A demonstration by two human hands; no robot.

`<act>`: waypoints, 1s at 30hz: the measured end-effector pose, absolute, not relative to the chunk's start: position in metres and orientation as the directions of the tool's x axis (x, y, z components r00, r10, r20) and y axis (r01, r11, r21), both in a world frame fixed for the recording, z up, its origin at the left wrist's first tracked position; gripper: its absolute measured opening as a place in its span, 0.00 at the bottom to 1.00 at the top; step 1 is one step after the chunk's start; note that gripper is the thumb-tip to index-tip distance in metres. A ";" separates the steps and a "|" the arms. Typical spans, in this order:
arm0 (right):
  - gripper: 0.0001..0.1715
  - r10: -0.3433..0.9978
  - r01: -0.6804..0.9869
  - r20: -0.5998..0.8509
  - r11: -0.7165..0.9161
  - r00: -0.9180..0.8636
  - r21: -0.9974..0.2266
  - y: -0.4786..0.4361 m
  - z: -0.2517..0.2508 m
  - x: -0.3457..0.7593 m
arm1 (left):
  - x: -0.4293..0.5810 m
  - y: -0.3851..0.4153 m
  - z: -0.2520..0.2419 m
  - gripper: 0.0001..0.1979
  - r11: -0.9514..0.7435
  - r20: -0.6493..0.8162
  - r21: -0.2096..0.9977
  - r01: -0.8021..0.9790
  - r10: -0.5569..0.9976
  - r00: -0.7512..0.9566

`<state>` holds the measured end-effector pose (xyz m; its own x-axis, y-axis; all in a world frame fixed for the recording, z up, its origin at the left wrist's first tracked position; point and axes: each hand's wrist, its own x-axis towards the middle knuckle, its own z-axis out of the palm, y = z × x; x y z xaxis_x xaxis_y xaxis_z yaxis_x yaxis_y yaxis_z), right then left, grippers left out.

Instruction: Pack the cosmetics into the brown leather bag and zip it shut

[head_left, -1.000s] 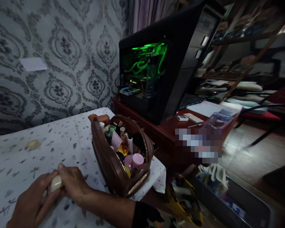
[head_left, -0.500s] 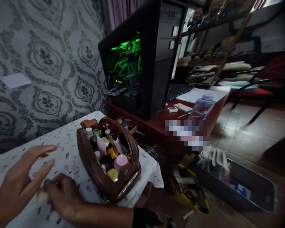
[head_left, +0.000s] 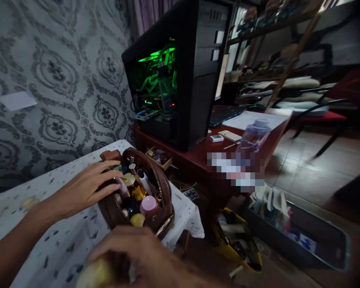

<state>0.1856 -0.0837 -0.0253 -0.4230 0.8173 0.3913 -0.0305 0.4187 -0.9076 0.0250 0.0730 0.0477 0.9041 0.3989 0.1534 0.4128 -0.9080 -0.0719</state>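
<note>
A brown leather cosmetics bag [head_left: 108, 214], unzipped, stands on the cloth-covered table. Inside it are a pink-lidded jar [head_left: 148, 205], a yellow-lidded jar [head_left: 137, 219], an amber bottle [head_left: 140, 193] and several other small containers. My left hand [head_left: 91, 185] reaches over the bag's left rim, fingers outstretched and apart above a pink container [head_left: 123, 189]; any touch is hard to make out. Blurred at the bottom, my right hand [head_left: 138, 254] curls round a pale yellow rounded object [head_left: 97, 274], its kind unclear. Behind my left wrist lies a pale round object [head_left: 30, 202].
Right behind the bag, a black computer tower [head_left: 205, 96] stands on a red desk [head_left: 195, 154] with a water bottle [head_left: 253, 138]. Below sit a yellow-edged bag [head_left: 228, 248] and a grey bin [head_left: 327, 236]. Patterned wallpaper [head_left: 60, 80] borders the table's left.
My left hand has moved right, from over the tablecloth to the bag's opening. My right hand has come nearer the camera, down and to the right, with the pale yellow object.
</note>
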 end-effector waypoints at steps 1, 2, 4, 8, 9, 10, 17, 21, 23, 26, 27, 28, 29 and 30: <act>0.25 0.891 -0.025 0.343 0.352 -0.297 -0.936 -0.089 -0.015 0.199 | 0.022 0.071 0.048 0.24 -0.907 0.162 -0.056 0.417 0.403 0.901; 0.26 0.927 -0.022 0.318 0.320 -0.202 -0.947 -0.091 -0.004 0.212 | 0.020 0.069 0.048 0.23 -0.906 0.172 -0.039 0.420 0.408 0.896; 0.21 0.943 0.027 0.331 0.331 -0.024 -0.943 -0.087 0.014 0.233 | 0.014 0.066 0.047 0.22 -0.901 0.192 -0.007 0.433 0.424 0.885; 0.15 0.893 0.362 0.450 0.424 -0.011 -0.831 -0.055 0.033 0.257 | 0.006 0.065 0.041 0.20 -0.884 0.215 0.020 0.466 0.459 0.862; 0.15 0.883 0.460 0.464 0.440 -0.067 -0.771 -0.047 0.034 0.260 | 0.004 0.066 0.040 0.20 -0.884 0.220 0.021 0.467 0.460 0.860; 0.15 0.877 0.546 0.460 0.455 -0.138 -0.704 -0.039 0.035 0.262 | 0.004 0.067 0.039 0.20 -0.885 0.225 0.023 0.465 0.458 0.860; 0.08 0.854 0.761 0.228 0.521 -0.469 -0.386 -0.021 0.047 0.262 | 0.005 0.068 0.036 0.21 -0.889 0.257 0.059 0.455 0.454 0.853; 0.06 0.865 0.814 0.161 0.502 -0.475 -0.292 -0.021 0.054 0.251 | 0.006 0.069 0.034 0.21 -0.904 0.293 0.077 0.420 0.424 0.857; 0.05 0.855 0.818 0.134 0.518 -0.501 -0.248 -0.021 0.056 0.246 | 0.006 0.070 0.033 0.20 -0.911 0.306 0.084 0.403 0.408 0.860; 0.07 0.835 0.803 0.065 0.543 -0.546 -0.244 -0.020 0.059 0.241 | 0.004 0.072 0.030 0.19 -0.916 0.310 0.081 0.394 0.398 0.863; 0.08 0.830 0.798 0.041 0.547 -0.556 -0.253 -0.019 0.059 0.240 | 0.004 0.073 0.029 0.20 -0.916 0.312 0.081 0.392 0.397 0.863; 0.09 0.825 0.794 0.022 0.550 -0.564 -0.260 -0.018 0.059 0.239 | 0.003 0.073 0.029 0.20 -0.917 0.316 0.081 0.390 0.395 0.863; 0.09 0.822 0.792 0.008 0.550 -0.569 -0.264 -0.017 0.060 0.238 | 0.003 0.074 0.028 0.20 -0.918 0.321 0.081 0.389 0.393 0.862; 0.08 0.819 0.790 -0.007 0.551 -0.574 -0.268 -0.016 0.059 0.237 | 0.002 0.074 0.027 0.20 -0.919 0.323 0.079 0.387 0.391 0.862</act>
<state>0.2367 -0.0162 0.0594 -0.5736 0.8191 -0.0070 0.7903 0.5512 -0.2677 0.0023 0.0743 0.0272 0.8620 0.3909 0.3227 0.3870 -0.9187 0.0793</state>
